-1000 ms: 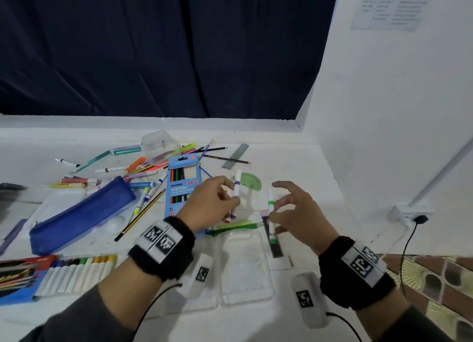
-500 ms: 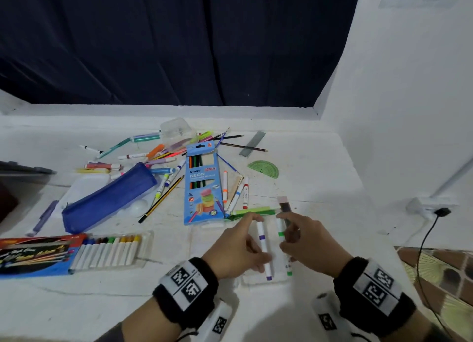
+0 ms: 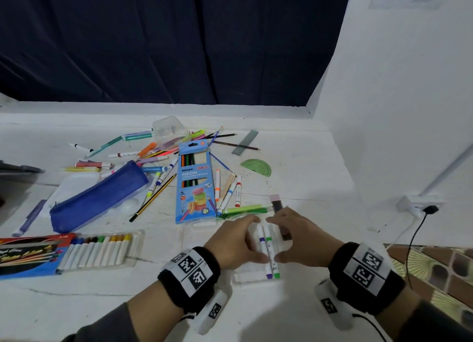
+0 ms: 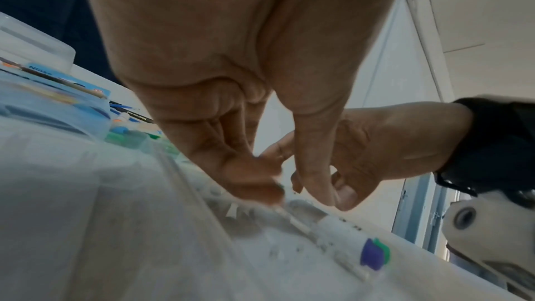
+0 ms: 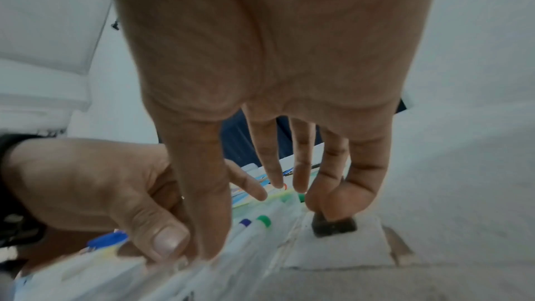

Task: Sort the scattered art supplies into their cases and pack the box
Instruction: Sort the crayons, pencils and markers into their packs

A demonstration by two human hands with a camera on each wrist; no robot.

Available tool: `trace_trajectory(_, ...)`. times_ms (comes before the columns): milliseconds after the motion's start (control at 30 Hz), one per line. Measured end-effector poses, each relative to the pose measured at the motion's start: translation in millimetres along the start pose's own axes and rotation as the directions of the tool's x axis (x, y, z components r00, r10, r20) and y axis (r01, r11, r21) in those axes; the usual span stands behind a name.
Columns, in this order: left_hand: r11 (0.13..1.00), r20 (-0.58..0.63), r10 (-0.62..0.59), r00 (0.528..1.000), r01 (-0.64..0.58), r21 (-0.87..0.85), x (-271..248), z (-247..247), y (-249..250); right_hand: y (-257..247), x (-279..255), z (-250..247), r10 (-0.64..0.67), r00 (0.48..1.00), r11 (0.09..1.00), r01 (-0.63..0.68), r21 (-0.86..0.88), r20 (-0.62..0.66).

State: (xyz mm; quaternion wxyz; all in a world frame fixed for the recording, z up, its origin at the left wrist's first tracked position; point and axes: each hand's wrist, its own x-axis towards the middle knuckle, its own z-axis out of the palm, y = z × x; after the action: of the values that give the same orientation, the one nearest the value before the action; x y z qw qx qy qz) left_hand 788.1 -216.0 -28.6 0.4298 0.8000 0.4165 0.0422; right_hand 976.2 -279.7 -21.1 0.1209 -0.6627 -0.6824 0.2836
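Both hands' grip relaxed on purple-capped [image 3: 263, 249] and green-capped white plastic markers [image 3: 271, 252]; light, slick, rolling — pinch mid-barrel, 12–6 o'clock axis.

purple marker [image 3: 263, 249] | green marker [image 3: 271, 252] | blue pouch [image 3: 98, 196] | navy curtain [image 3: 166, 42]

White bench [image 3: 294, 167] carries: blue pencil pouch [image 3: 98, 197], Ninso neon pencil box [image 3: 195, 183], crayon tray [image 3: 99, 249], clear marker case [image 3: 252, 277] nr front edge, green protractor [image 3: 256, 166], grey ruler [image 3: 245, 145], loose markers/pencils scattered at back.
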Motion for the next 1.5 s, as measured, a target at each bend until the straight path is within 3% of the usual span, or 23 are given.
trace_trajectory(100, 0.939, -0.040, 0.035, 0.999, -0.019, 0.343, -2, -1, 9, -2, 4, -2, -0.051, 0.997, 0.989, 0.057, -0.136, 0.051)
trace_trajectory(200, 0.877, -0.048, 0.057, 0.997, -0.027, 0.479, 0, 1, 13, -4, 8, -5, -0.054, 0.996, 0.969, 0.071, -0.238, 0.078)
trace_trajectory(667, 0.860, -0.049, 0.026, 0.998, 0.003, 0.510, 10, 1, 17, -14, 17, -5, 0.013, 0.995, 0.927, 0.023, -0.373, 0.094)
trace_trajectory(900, 0.862, -0.056, 0.036, 0.998, -0.003, 0.507, 7, -5, 11, -5, 29, -5, 0.054, 0.993, 0.957, -0.021, -0.290, 0.105)
trace_trajectory(967, 0.906, -0.128, 0.045, 0.991, 0.014, 0.423, 5, -19, 8, -4, 33, -10, 0.022, 0.997, 0.967, -0.003, -0.254, 0.070)
trace_trajectory(1067, 0.931, -0.243, 0.038, 0.969, 0.054, 0.362, 12, -51, 4, -11, 50, -23, -0.016, 0.994, 0.986, -0.002, -0.169, -0.107)
trace_trajectory(1133, 0.920, -0.288, -0.001, 0.958, 0.114, 0.375, 25, -71, -2, -19, 68, -30, -0.010, 0.983, 0.994, -0.011, -0.112, -0.184)
trace_trajectory(1267, 0.878, -0.281, -0.107, 0.954, 0.224, 0.424, 58, -86, -14, -29, 112, -29, 0.022, 0.991, 0.983, -0.047, -0.180, -0.136)
trace_trajectory(1500, 0.768, -0.226, -0.101, 0.969, 0.220, 0.601, 82, -82, -12, -29, 159, -23, 0.119, 0.992, 0.957, -0.124, -0.262, -0.036)
